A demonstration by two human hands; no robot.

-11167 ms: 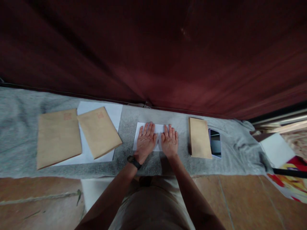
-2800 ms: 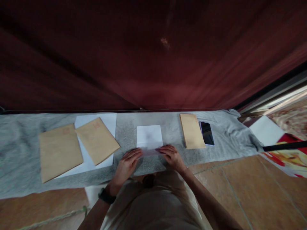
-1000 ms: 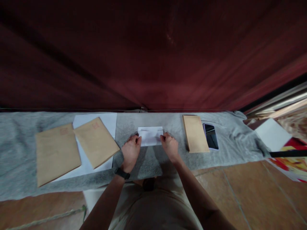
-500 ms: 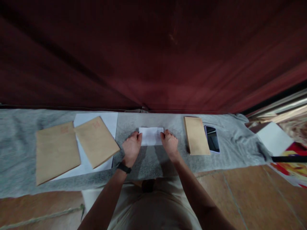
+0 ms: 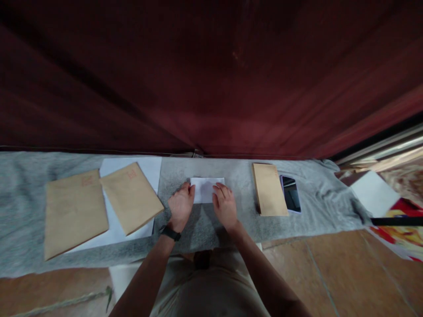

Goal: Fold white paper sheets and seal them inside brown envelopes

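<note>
A folded sheet of white paper (image 5: pixel 203 190) lies on the grey cloth in front of me. My left hand (image 5: pixel 181 204) grips its left edge, thumb on top and fingers curled; a dark band circles that wrist. Over the right end of the paper rests my right hand (image 5: pixel 225 206), its fingers slightly bent and apart, touching the sheet without being wrapped round it. The right hand covers part of the paper's right end.
Two brown envelopes (image 5: pixel 76 211) (image 5: pixel 132 198) lie to the left over larger white sheets (image 5: pixel 153 171). At the right are a stack of brown envelopes (image 5: pixel 271 189) and a phone (image 5: pixel 291 193). A dark red wall (image 5: pixel 211 88) rises behind the grey cloth (image 5: pixel 239 174).
My right hand has let go of the paper's right edge and moved left onto its surface, fingers loosened. My left hand keeps its place at the left edge.
</note>
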